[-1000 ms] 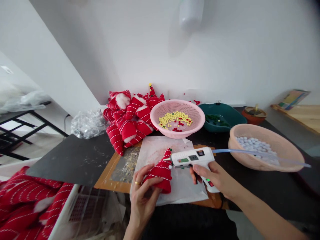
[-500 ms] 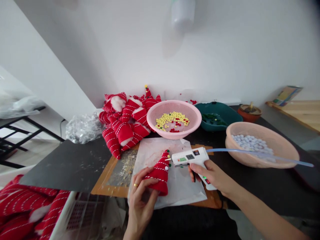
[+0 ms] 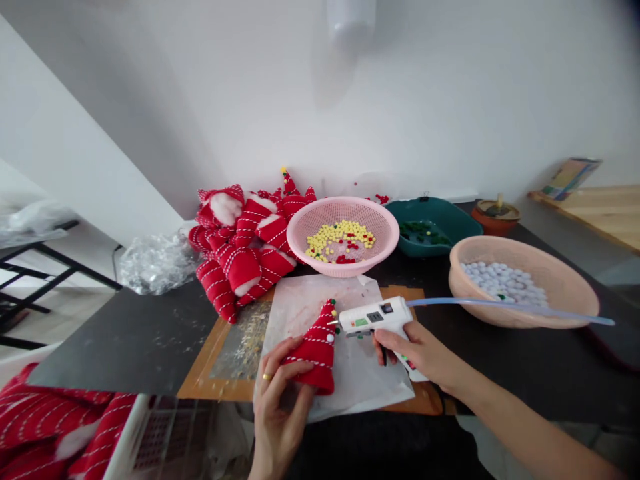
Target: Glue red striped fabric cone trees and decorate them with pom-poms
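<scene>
My left hand [image 3: 283, 393] grips a red felt cone hat [image 3: 316, 353] with white dashed stripes by its lower left side, above a white paper sheet [image 3: 370, 380]. Small green, yellow and white pompoms sit along the cone's right edge; the white pompom [image 3: 330, 339] is the lowest clear one. In my right hand [image 3: 420, 350] is a white hot glue gun [image 3: 377, 319], held by its handle with fingers around the trigger. Its nozzle points left at the cone near the tip; whether it touches is too fine to tell. A long translucent glue stick [image 3: 480, 305] sticks out of its back.
A pink basket [image 3: 295, 230] with yellow and red pompoms stands behind the paper. To its right are a green tray [image 3: 457, 220], a clay pot [image 3: 495, 220] and a peach bowl [image 3: 575, 293] of white pompoms. Striped red cones [image 3: 240, 267] are piled left; more fill a white crate [image 3: 125, 433].
The camera view has shifted slightly, so the bowls and pile sit a little further left. Both hands keep their grips, with the glue gun's nozzle still beside the cone's upper right edge.
</scene>
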### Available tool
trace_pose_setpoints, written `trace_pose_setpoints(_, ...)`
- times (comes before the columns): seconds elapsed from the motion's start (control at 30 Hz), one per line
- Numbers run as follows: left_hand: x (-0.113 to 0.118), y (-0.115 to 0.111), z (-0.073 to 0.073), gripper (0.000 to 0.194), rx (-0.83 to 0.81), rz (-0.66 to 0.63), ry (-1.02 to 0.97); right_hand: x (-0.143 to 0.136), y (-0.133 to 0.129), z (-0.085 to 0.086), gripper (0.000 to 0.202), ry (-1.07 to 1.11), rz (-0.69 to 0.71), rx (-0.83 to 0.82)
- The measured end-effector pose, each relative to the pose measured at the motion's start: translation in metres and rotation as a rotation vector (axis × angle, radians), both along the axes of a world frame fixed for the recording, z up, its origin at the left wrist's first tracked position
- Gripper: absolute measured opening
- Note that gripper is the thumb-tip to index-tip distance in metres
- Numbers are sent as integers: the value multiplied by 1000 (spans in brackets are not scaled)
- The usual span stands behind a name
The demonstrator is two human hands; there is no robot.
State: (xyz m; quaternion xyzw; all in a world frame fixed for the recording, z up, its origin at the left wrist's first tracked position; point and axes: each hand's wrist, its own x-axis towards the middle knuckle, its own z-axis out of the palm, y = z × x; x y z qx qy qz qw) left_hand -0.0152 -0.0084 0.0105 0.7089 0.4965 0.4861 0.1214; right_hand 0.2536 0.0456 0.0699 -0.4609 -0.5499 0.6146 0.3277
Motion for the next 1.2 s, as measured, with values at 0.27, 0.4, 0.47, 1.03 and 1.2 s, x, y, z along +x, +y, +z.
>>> trace_pose_setpoints(0.27, 2, 0, 3, 16, -10, 5, -9, -1, 1, -5, 42, -71, 29, 49)
trace_pose_setpoints(0.4, 4, 0, 6, 14, -20, 29, -19, -3, 1, -7, 41, -64, 25, 81)
trace_pose_setpoints(0.47, 4, 0, 7, 13, -17, 40, -22, -3, 2, -7, 42, -73, 32, 102)
trace_pose_setpoints(1.03, 5, -1, 9, 12, -38, 42, -27, 2, -1, -10, 47, -108, 43, 126)
trace_pose_setpoints(1.2, 4, 0, 7, 12, -29, 29, -18, 0, -2, -9, 45, -95, 36, 85)
